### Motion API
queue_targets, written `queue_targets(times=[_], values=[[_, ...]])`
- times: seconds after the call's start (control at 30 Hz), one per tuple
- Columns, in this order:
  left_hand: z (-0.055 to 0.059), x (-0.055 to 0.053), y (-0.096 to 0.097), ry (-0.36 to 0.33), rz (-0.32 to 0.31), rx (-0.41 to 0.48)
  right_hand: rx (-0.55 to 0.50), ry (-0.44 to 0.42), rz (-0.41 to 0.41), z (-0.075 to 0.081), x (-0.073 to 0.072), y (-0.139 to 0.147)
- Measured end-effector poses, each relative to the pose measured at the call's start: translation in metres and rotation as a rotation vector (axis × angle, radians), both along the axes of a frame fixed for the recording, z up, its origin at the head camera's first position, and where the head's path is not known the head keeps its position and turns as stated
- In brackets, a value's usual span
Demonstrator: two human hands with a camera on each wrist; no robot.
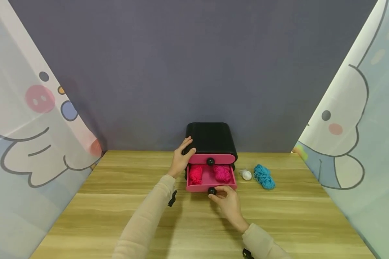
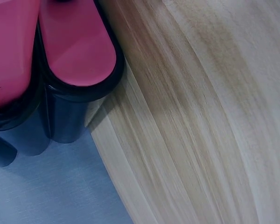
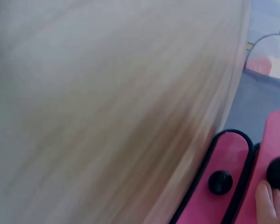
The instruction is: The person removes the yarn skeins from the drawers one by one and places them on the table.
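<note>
A small black cabinet [image 1: 210, 138] with pink drawers stands against the back wall. My left hand [image 1: 180, 158] rests on its upper left edge, fingers extended and thumb toward the front. The lower drawer [image 1: 196, 188] is pulled out, holding a red yarn bundle [image 1: 195, 174] on the left and a magenta yarn bundle [image 1: 222, 173] on the right. At the drawer front, my right hand [image 1: 229, 204] pinches the round black knob [image 1: 212, 191] between thumb and fingers. Above it, the upper drawer [image 1: 199, 158] is closed. In the right wrist view, fingertips [image 3: 265, 198] touch a black knob [image 3: 277, 172].
Right of the cabinet, a small white yarn ball [image 1: 246, 175] and a blue yarn bundle [image 1: 264, 176] lie on the wooden table [image 1: 116, 201]. A dark grey wall [image 1: 149, 79] rises directly behind, and cartoon-printed panels [image 1: 340, 108] flank both sides.
</note>
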State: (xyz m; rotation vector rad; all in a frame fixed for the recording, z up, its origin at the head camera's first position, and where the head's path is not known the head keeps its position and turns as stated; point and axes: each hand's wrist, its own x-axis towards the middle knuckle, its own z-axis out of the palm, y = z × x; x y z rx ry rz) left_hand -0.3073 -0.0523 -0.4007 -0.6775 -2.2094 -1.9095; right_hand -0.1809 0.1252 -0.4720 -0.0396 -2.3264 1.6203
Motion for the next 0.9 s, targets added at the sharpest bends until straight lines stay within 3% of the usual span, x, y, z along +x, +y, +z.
queue_targets(times=[0.2,0.33,0.47,0.67,0.77,0.9], values=[[-0.018,-0.014,-0.001,0.005,0.043,-0.022,0.021,-0.002,0.083,0.002,0.002,0.007],[-0.023,-0.019,0.000,0.008,0.054,-0.034,0.027,0.020,0.063,0.001,0.004,0.011],[-0.018,-0.018,0.001,0.010,0.031,-0.005,-0.030,0.113,-0.021,0.003,0.004,0.014],[0.000,-0.003,0.000,-0.007,-0.004,0.009,-0.056,0.302,-0.103,0.012,-0.002,0.018],[0.004,0.002,0.000,-0.005,-0.003,-0.012,-0.034,0.324,-0.102,0.016,-0.008,0.020],[0.003,0.000,0.001,-0.010,-0.006,0.010,-0.025,0.285,-0.077,0.019,-0.014,0.022]])
